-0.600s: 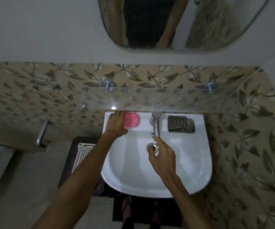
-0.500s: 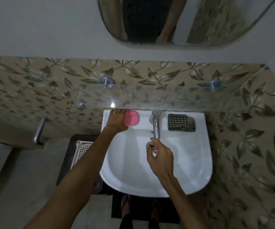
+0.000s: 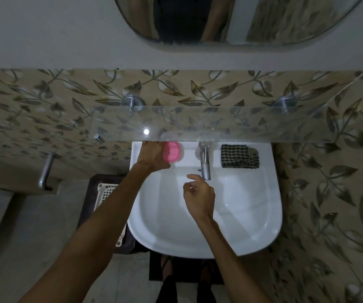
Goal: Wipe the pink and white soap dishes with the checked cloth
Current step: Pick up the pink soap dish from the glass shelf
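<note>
The pink soap dish [image 3: 172, 151] sits on the back left ledge of the white sink [image 3: 252, 226]. My left hand [image 3: 153, 157] grips its left end, fingers behind it and thumb in front. No white soap dish shows; my left hand may hide it. The folded black-and-white checked cloth [image 3: 239, 159] lies on the back right ledge, untouched. My right hand [image 3: 200, 194] hovers over the basin just left of the tap spout, fingers loosely curled and holding nothing.
A steel tap [image 3: 204, 165] stands between dish and cloth. A glass shelf [image 3: 252, 127] overhangs the sink's back ledge, with a mirror [image 3: 230, 18] above. A white basket [image 3: 107, 191] on a dark stand sits left of the sink. Patterned tile walls close in on the right.
My right hand has risen from the drain towards the tap spout. My left hand has stayed at the pink dish, closing further round it.
</note>
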